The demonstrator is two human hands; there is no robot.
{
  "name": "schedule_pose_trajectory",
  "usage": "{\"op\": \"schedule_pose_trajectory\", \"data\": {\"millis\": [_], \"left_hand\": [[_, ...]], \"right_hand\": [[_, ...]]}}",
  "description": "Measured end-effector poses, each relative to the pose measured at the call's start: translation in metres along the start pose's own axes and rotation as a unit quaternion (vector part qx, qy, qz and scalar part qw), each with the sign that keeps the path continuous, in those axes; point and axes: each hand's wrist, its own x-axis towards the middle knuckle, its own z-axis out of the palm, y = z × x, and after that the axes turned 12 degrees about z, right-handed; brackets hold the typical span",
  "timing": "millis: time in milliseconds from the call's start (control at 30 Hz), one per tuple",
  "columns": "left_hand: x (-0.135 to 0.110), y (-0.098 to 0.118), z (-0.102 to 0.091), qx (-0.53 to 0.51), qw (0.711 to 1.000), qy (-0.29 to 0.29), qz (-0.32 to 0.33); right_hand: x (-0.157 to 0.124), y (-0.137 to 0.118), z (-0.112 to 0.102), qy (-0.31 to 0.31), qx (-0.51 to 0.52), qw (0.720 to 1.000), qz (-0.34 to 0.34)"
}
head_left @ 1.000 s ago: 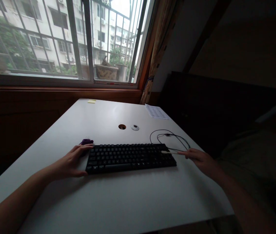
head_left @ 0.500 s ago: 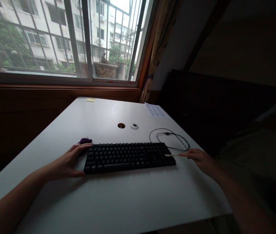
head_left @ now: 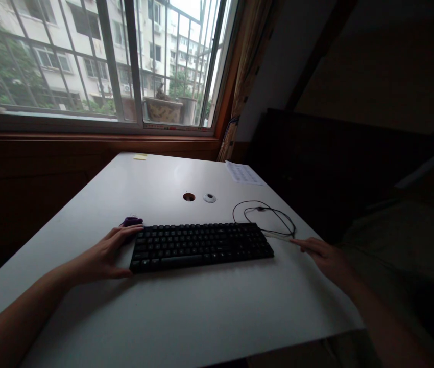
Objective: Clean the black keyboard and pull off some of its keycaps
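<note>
The thin pale stick is sitting close to the cable, so a careless sweep could be snagging it; the keyboard, lying on the counter, could be skidding if the left hand slackened. That hand is bracing the keyboard's left end, thumb and fingers spread. Beyond the right end, the right hand is pinching the stick, 1 finger pointing along it.

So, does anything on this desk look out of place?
Yes: the round hole in the desk is uncovered, and a white round piece, perhaps its cap, sits beside it, to the right.
</note>
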Motion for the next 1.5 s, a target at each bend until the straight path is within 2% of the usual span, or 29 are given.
{"op": "schedule_pose_trajectory", "data": {"millis": [233, 400, 500, 600, 700, 867, 1300, 1500], "left_hand": [[0.004, 0.005, -0.004, 0.005, 1.000, -0.010, 0.011], [0.006, 0.007, -0.004, 0.006, 1.000, -0.013, 0.009], [0.005, 0.007, -0.003, 0.010, 1.000, -0.015, 0.006], [0.005, 0.005, -0.003, 0.021, 1.000, -0.022, 0.008], [0.005, 0.006, -0.002, 0.028, 0.999, -0.023, 0.018], [0.005, 0.008, -0.002, 0.020, 1.000, -0.013, 0.007], [0.005, 0.005, -0.001, 0.014, 1.000, -0.009, 0.019], [0.005, 0.005, 0.000, 0.019, 1.000, -0.014, 0.015]], "right_hand": [[-0.007, -0.110, 0.060, -0.054, 0.060, 0.988, -0.134], [-0.013, -0.202, 0.108, -0.109, 0.063, 0.962, -0.241], [-0.014, -0.249, 0.133, -0.121, 0.047, 0.947, -0.293], [-0.012, -0.285, 0.152, -0.124, 0.028, 0.937, -0.325], [-0.010, -0.307, 0.164, -0.121, 0.015, 0.929, -0.349], [-0.008, -0.311, 0.166, -0.131, 0.001, 0.928, -0.350], [-0.005, -0.273, 0.140, -0.091, -0.041, 0.932, -0.349], [-0.002, -0.255, 0.125, -0.094, -0.048, 0.938, -0.331]]}}
